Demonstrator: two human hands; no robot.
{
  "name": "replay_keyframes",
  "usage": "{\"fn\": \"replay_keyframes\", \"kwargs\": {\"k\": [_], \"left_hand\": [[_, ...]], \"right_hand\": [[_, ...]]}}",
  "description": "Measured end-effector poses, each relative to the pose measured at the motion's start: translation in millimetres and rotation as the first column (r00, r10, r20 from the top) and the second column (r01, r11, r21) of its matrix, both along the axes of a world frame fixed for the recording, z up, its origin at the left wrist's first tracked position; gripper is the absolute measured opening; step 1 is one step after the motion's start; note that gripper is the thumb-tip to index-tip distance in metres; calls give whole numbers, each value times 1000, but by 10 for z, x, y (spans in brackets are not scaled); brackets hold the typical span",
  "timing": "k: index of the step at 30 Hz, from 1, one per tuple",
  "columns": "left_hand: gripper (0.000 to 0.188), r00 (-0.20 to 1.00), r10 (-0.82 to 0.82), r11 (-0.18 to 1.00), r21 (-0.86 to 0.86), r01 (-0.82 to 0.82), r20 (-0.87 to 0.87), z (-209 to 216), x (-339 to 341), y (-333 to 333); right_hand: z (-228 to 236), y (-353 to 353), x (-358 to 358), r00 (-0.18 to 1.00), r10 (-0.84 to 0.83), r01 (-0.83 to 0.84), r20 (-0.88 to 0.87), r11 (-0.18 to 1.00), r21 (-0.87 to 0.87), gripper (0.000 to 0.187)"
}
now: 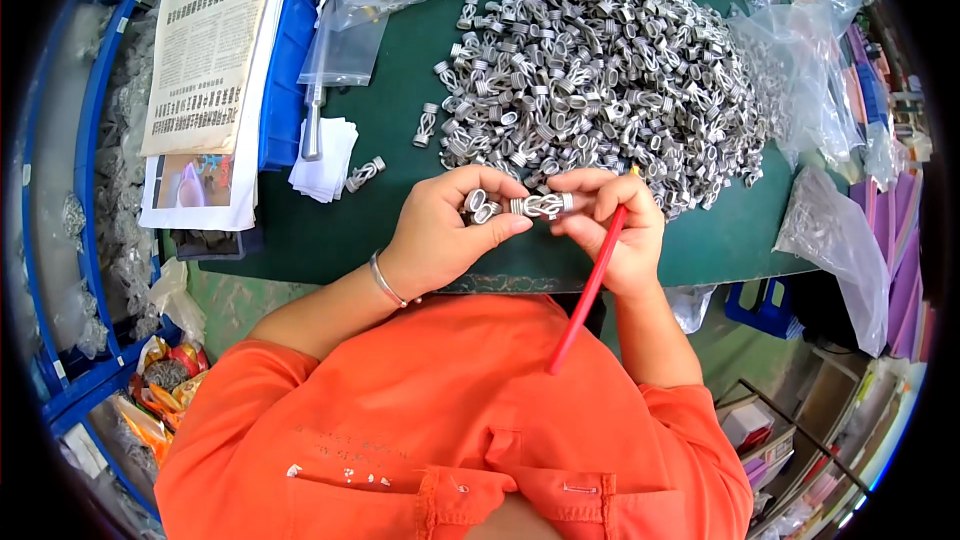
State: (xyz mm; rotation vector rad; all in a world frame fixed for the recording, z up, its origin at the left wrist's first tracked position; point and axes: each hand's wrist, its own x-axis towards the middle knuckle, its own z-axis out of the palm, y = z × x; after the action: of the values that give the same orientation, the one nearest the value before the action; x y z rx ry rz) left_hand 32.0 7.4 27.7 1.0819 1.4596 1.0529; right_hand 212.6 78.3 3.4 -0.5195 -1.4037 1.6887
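Note:
My left hand (432, 220) is closed around small silver metal fittings, two of whose ring-shaped open ends (482, 206) show between thumb and fingers. Between my two hands lies a twisted openwork metal fitting (545, 205), its left end at my left fingertips. The thumb and fingers of my right hand (630, 240) pinch its right end. A slim red stick (590, 290), like a pencil or brush handle, also rests in my right hand and slants down toward my orange clothing. Just beyond my hands spreads a large heap of similar metal fittings (600, 70).
Single fittings lie left of the heap, one upright (425, 125) and one on its side (365, 174). White paper slips (330, 165), a metal-shafted tool (313, 125) and a blue bin (285, 70) with newspaper (210, 40) are at left. Plastic bags (800, 70) crowd the right.

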Motion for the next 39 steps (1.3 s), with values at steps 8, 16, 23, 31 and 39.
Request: {"fn": "replay_keyframes", "kwargs": {"k": [8,16,23,31,39], "left_hand": [[22,994,-93,927,359,108,-60,4,43,-8],[21,988,-10,991,134,-11,157,-12,18,-69],[24,720,149,977,-215,0,678,-61,4,-70],[18,476,178,984,-171,-57,861,-224,-269,-32],[12,763,244,966,-219,-138,598,-136,-151,-27]], "right_hand": [[-250,-67,4,971,81,-138,-224,958,-251,23],[-104,-142,-42,983,-178,182,-40,967,177,36],[98,-88,-166,976,-216,165,10,776,608,33],[-53,-102,-128,823,-420,68,383,742,666,28],[-74,-80,-173,759,-420,-103,497,676,730,26]]}}
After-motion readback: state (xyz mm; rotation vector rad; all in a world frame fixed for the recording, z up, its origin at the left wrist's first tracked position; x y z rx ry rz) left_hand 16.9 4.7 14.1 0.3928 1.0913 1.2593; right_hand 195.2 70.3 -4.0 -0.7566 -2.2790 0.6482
